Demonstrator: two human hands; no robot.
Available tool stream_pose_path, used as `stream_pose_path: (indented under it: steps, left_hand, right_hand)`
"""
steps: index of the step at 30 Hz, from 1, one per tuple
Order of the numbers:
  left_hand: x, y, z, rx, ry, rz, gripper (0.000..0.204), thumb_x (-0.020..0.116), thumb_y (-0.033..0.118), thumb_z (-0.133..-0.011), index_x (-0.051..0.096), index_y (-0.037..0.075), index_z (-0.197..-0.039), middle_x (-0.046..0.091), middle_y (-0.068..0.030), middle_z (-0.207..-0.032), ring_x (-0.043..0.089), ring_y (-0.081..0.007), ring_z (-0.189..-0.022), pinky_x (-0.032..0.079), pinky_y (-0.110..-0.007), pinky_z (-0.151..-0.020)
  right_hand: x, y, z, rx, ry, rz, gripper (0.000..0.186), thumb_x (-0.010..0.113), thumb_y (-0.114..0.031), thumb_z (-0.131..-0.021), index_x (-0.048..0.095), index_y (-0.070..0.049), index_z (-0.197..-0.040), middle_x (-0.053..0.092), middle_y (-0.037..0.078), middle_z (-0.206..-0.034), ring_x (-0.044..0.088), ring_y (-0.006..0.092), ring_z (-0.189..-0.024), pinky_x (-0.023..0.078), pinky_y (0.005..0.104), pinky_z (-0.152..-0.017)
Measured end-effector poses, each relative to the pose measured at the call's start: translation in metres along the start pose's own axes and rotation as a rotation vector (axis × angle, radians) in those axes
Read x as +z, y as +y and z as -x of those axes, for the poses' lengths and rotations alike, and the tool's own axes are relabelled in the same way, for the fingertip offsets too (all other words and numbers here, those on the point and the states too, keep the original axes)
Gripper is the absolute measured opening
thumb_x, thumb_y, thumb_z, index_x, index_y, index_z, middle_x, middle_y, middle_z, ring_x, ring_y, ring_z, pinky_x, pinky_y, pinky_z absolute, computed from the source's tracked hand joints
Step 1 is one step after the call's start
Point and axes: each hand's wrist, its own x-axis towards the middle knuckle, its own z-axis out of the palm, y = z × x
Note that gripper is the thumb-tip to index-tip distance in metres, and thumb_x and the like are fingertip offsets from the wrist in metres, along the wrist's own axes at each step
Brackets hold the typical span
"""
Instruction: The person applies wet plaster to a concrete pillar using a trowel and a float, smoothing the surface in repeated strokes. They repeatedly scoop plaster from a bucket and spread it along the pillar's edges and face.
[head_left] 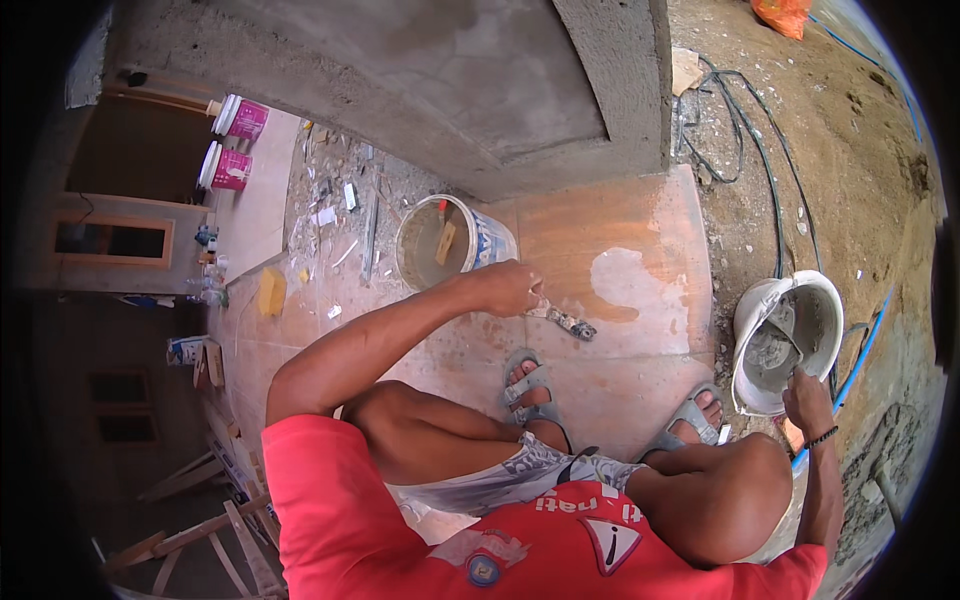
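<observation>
My left hand point(512, 288) is closed around a short, cement-caked tool point(568, 322) with a dark end; its exact kind is hard to make out. It hangs above the tiled floor, beside a white bucket point(490, 240) of grey water with a yellow sponge-like block point(445, 243) and a red-tipped item at its inner wall. Off to the right, my right hand point(808, 402) grips a trowel point(783, 318) at the rim of a second white bucket point(829, 310). The trowel's blade lies over wet grey mortar point(768, 352) in that bucket. My fingers hide most of its handle.
Ahead stands a rough cement wall point(480, 90) with a corner. Dark hoses point(765, 170) and a blue pipe point(865, 345) run over the dirt at right. Rubble point(325, 200), a yellow block point(271, 291) and pink-white pails point(232, 168) are at left. Wooden trestles point(200, 530) stand lower left.
</observation>
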Motion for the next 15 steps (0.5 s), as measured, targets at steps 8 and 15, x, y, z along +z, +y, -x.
stream_pose_path:
  steps: [8, 15]
  left_hand:
    - [0.009, -0.144, 0.026, -0.643, 0.411, 0.060, 0.037, 0.070, 0.025, -0.085, 0.058, -0.002, -0.108, 0.066, -0.0280, -0.107, 0.065, -0.0413, -0.104, 0.052, -0.048, -0.087]
    - [0.043, -0.136, -0.003, -0.652, 0.704, 0.110, 0.059, 0.074, 0.026, -0.083, 0.042, 0.004, -0.126, 0.063, -0.0302, -0.113, 0.061, -0.0468, -0.108, 0.049, -0.053, -0.092]
  right_hand:
    - [-0.021, -0.010, 0.012, 0.056, 0.064, 0.004, 0.022, 0.059, -0.014, -0.079, 0.056, 0.005, -0.089, 0.064, 0.031, -0.081, 0.063, 0.0483, -0.084, 0.052, 0.0558, -0.077]
    - [0.015, 0.019, 0.002, 0.119, 0.053, 0.076, 0.023, 0.060, -0.018, -0.074, 0.064, 0.004, -0.083, 0.067, 0.029, -0.081, 0.068, 0.0440, -0.080, 0.055, 0.0521, -0.077]
